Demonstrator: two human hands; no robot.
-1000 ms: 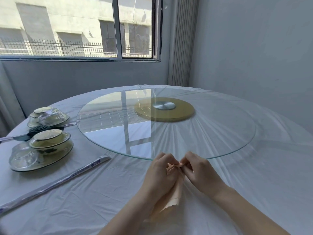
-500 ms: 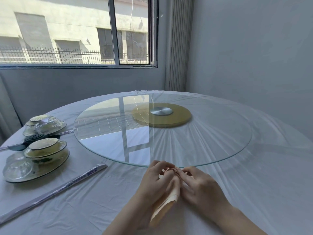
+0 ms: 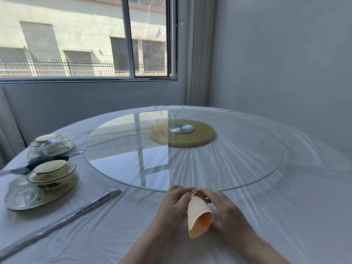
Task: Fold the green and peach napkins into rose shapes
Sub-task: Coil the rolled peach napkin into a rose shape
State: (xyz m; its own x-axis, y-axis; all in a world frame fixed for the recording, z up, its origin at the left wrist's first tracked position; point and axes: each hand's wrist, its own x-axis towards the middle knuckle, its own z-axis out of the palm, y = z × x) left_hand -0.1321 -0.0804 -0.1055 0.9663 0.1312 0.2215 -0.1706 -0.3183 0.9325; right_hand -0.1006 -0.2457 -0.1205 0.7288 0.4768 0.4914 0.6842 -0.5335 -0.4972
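Note:
The peach napkin (image 3: 199, 214) is rolled into a cone, its narrow tip pointing away from me and its open mouth toward me. It sits between both hands just in front of the glass turntable's near edge. My left hand (image 3: 174, 203) curls round the left side of the cone and pinches near the tip. My right hand (image 3: 222, 208) grips the right side, fingertips meeting at the tip. A dark green rolled napkin (image 3: 39, 161) lies between the dish sets at the far left.
A large glass turntable (image 3: 247, 159) on a gold base (image 3: 202, 138) fills the table's middle. Two sets of stacked bowls and plates (image 3: 51, 174) stand at the left. A long wrapped chopstick packet (image 3: 62, 220) lies diagonally on the white tablecloth (image 3: 285, 216).
The napkin has been turned so its open cone mouth faces me and stands more upright between the hands. The camera has tilted up slightly.

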